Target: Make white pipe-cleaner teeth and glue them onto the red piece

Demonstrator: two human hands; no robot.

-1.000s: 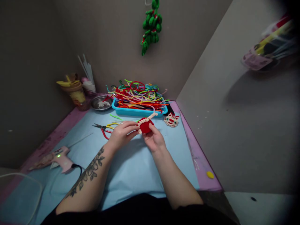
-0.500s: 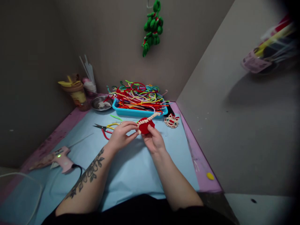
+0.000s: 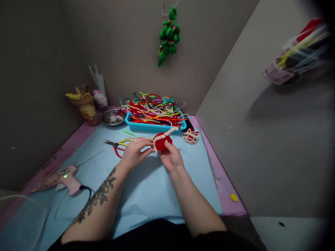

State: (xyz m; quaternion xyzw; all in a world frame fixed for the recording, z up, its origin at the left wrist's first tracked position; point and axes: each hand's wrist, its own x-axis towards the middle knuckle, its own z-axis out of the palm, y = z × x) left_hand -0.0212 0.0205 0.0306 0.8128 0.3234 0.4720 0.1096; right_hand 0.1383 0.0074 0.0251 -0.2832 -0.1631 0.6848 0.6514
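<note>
Between my hands is a red fuzzy disc (image 3: 162,143), with a cream braided pipe-cleaner strip (image 3: 160,136) running along its upper and left edge. One end of the strip sticks out past the disc to the upper right. My left hand (image 3: 136,150) pinches the strip at the disc's left edge. My right hand (image 3: 171,156) grips the disc from the lower right, thumb on its face. Scissors (image 3: 115,143) with red and yellow handles lie beside my left hand, partly hidden by it. A cream and red animal-face piece (image 3: 191,136) rests to the right.
A blue tray (image 3: 154,127) heaped with coloured pipe cleaners stands at the back. Left of it are a metal dish (image 3: 113,117) and a cup of tools (image 3: 86,108). A pink glue gun (image 3: 70,181), its light on, lies at left with a cord. A yellow piece (image 3: 233,197) sits at right.
The view has shifted slightly. Both hands keep their hold on the red disc and cream strip, with only a very small movement of the left fingers at the edge.
</note>
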